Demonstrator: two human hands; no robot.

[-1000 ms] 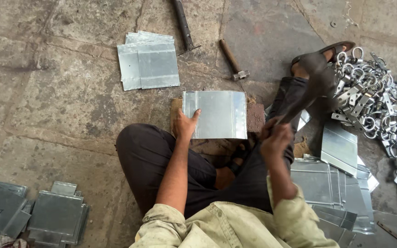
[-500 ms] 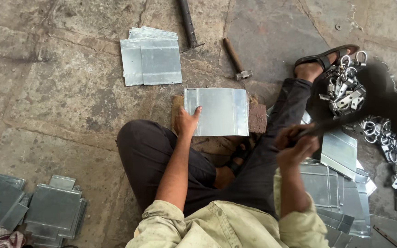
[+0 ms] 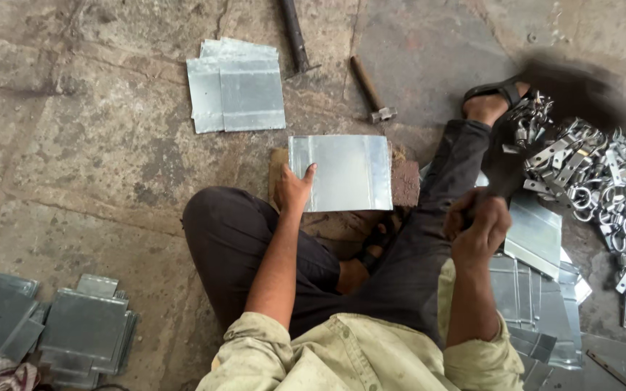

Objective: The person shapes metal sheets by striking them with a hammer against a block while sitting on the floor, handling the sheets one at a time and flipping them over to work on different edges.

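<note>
Metal sheet lay at frame centre under the flat, spread left hand; the right hand was clamped around a blurred mallet.

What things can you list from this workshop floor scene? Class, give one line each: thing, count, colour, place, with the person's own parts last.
metal sheet: one, silvery, on the block in front of the person, under the left hand.
block: one, brown, under that sheet.
stack of sheets: a few, grey, on the floor beyond.
hammer: one, wooden handle, beside a dark rod.
metal clamps: a heap, shiny, at right.
sheets at right: a pile, grey, by the right leg.
folded sheets: several, dull grey, lower left.
mallet: one, dark, blurred, raised at right.
stone floor: grey-brown.
left hand: pressing the sheet's edge.
right hand: gripping the mallet handle.
</note>
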